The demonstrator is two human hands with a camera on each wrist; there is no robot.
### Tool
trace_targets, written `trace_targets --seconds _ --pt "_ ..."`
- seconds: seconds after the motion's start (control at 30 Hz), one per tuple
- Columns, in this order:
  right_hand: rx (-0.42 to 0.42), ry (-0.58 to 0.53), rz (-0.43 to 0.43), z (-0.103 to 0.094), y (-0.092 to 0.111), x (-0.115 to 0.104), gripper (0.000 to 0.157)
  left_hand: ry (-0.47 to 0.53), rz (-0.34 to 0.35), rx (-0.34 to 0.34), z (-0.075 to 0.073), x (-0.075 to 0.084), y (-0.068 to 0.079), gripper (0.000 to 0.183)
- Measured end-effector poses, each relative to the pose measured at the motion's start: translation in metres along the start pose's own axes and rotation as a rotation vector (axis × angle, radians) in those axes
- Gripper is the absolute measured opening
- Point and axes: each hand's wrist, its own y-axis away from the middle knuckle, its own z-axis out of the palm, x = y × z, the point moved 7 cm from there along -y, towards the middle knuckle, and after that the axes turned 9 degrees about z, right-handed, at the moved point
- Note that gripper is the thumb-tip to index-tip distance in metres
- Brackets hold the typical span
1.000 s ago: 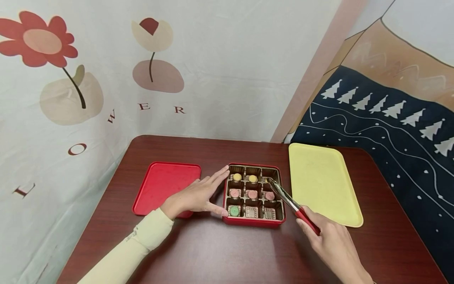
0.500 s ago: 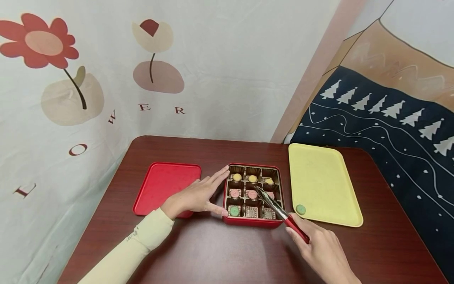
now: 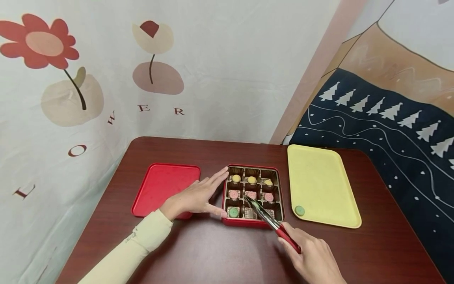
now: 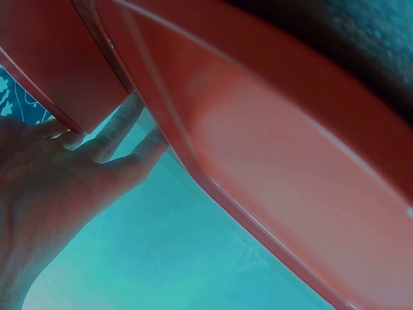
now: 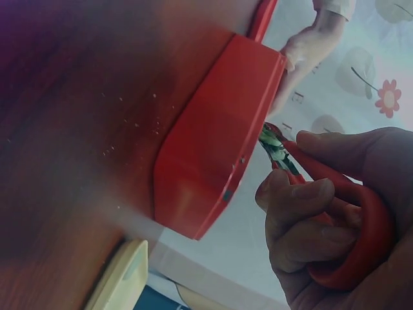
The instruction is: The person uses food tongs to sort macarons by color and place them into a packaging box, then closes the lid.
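Note:
A red box with a gold-brown divided insert stands mid-table. Its back row holds yellow round sweets, the middle row pink ones; a green one sits in the front left compartment. My left hand rests at the box's left side, fingers and thumb spread straight along it. My right hand grips the red handles of metal tongs. The tips reach over the front middle compartment, close to the middle pink sweet. In the right wrist view, the tongs cross the box rim.
A flat red lid lies left of the box, partly behind my left hand. To the right, a yellow tray bears another green sweet near its front left corner. Printed cloth hangs behind the brown table.
My right hand has drawn the tongs toward the front left, from the back right compartment to the front middle one. The tray's green sweet came into view. My left hand stays put.

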Motion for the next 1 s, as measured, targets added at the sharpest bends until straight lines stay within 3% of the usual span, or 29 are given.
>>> trace_targets --seconds 1.0 --pt "0.007 0.067 -0.007 0.0029 0.0047 -0.0020 0.062 0.001 0.013 0.002 -0.0009 0.0010 0.0010 0.128"
